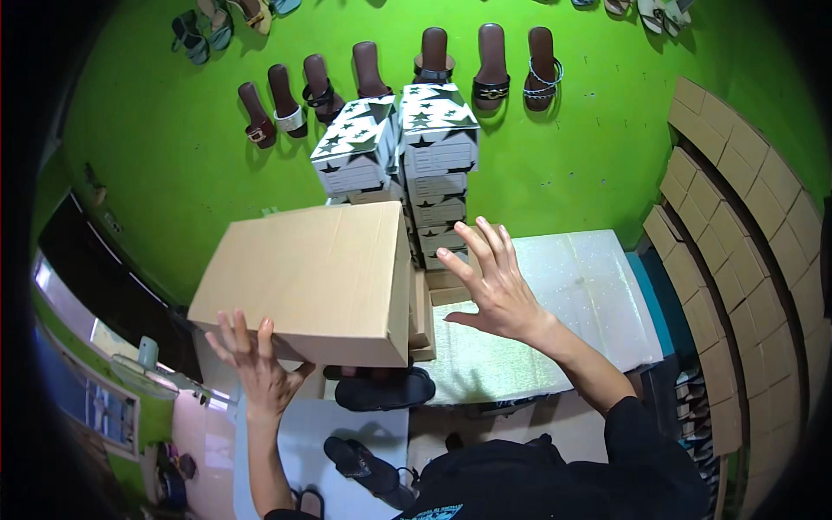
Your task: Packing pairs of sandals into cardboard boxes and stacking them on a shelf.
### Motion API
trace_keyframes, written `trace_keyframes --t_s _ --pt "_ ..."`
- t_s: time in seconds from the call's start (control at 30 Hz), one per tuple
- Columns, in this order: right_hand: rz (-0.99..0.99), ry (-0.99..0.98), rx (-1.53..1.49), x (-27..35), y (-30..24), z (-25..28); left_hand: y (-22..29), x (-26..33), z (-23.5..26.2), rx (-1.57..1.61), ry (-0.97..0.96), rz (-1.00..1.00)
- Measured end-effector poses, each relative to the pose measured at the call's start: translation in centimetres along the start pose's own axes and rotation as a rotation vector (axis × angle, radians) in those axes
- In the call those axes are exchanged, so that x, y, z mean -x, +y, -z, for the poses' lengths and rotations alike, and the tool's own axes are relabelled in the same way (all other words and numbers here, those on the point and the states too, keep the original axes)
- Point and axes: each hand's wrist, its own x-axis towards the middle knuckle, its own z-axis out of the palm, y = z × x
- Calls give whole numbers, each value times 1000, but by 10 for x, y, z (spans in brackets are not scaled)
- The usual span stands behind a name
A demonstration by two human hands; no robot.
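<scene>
A large plain cardboard box (pixel 303 269) sits tilted in front of me, left of centre. My left hand (pixel 256 360) is on its near lower edge, fingers spread up against the side and thumb by the underside. What bears the rest of its weight is hidden. To the right of the box, my right hand (pixel 498 295) hangs in the air with its fingers apart, holding nothing. Just below the box lies a black slide sandal (pixel 386 390), partly covered by it. Another black sandal (pixel 368 468) rests nearer on the white tabletop (pixel 299 416).
Behind the box rise two stacks of white, star-patterned shoeboxes (pixel 438 147). Brown sandals (pixel 492 65) line the green wall (pixel 589 139). A wrapped pale surface (pixel 572 303) extends right. Shelves of cardboard boxes (pixel 737 234) stand far right, a fan (pixel 147 364) at left.
</scene>
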Motion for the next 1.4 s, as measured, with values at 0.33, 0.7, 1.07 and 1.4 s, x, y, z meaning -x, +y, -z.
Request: trace_keyframes --t_s 0.33,0.7,1.07,1.4 --pt "169 288 -76 100 72 115 193 -65 61 27 -2 -137" --pt "-96 -41 129 262 173 243 402 -137 -30 420 -221 -297" --pt "-301 -420 523 334 200 100 521 -103 -138 679 -549 -191" --pt "-418 -448 442 368 146 -5 521 9 -221 646 -728 -122"
